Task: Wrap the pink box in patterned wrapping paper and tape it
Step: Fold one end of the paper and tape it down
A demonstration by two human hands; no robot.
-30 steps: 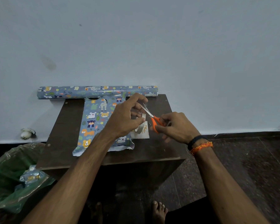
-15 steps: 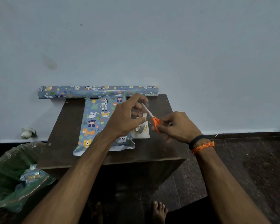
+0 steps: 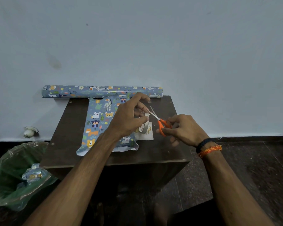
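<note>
While the left hand [image 3: 126, 118] pinches a tape roll [image 3: 144, 126] w/ a strip pulled up, the right hand [image 3: 185, 129] grips orange scissors [image 3: 160, 122], blades parted just beside those fingertips. Keep strip taut, snip close to the thumb. Wrapped box [image 3: 103, 124] lies under the left wrist.

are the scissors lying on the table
No, the right hand holds the scissors up by their orange handles, above the table.
</note>
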